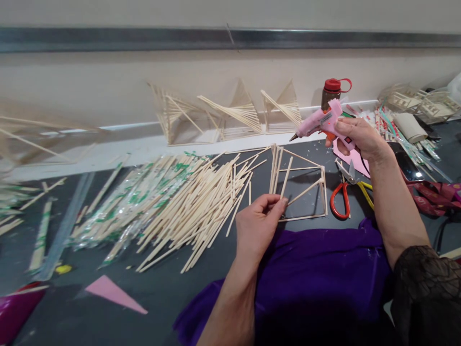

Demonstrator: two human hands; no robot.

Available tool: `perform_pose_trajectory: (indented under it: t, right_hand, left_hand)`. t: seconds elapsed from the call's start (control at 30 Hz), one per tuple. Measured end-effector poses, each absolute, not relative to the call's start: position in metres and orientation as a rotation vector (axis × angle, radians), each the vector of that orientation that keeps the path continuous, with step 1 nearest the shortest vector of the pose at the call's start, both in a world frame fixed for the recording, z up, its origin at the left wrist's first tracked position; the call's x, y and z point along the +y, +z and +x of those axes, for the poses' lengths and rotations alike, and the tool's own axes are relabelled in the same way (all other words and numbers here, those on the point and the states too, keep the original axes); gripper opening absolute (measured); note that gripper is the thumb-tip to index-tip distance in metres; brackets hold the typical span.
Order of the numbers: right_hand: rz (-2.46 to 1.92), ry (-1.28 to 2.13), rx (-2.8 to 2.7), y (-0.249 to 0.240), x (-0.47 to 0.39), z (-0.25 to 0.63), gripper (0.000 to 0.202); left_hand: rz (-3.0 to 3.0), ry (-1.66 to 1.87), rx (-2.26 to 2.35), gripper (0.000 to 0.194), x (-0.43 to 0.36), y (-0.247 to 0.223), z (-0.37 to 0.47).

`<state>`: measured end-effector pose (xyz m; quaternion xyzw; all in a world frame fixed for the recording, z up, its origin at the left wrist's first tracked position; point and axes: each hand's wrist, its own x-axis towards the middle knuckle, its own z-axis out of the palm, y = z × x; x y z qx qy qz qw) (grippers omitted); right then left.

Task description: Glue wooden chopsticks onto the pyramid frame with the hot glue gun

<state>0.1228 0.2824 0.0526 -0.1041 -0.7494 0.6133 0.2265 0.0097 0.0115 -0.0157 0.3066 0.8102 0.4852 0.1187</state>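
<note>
Purple cloth (320, 264) nearest, just short of stick frame (306, 191). L hand (257, 221): fingertips pinched on wooden stick (287, 177) at frame's L side. Loose-stick pile (205, 206) to L; scissors (352, 181) just R. R hand (363, 137) clamped round pink hot-glue gun (319, 121). Red-capped btl (330, 91) behind; twisted stick models (243, 116) farther L.

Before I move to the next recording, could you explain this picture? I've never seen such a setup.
There is no machine here, just a person's two bare hands, seen from a camera worn on their head, looking forward and down. The right hand has a pink glue gun in its grip. The left hand pinches a thin wooden stick, beside an open stick frame. On the dark table lie a pile of loose sticks and scissors.
</note>
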Motion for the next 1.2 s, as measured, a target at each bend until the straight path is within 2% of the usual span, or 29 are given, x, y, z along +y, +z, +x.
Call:
perform_pose_trajectory:
  t: [1.2]
  right_hand:
    - [-0.407,1.601,-2.202,0.0504,0.2747,0.1148,0.041]
  left_hand:
    - [0.919,1.41,2.366,0.023,0.0119,-0.0155,0.0117]
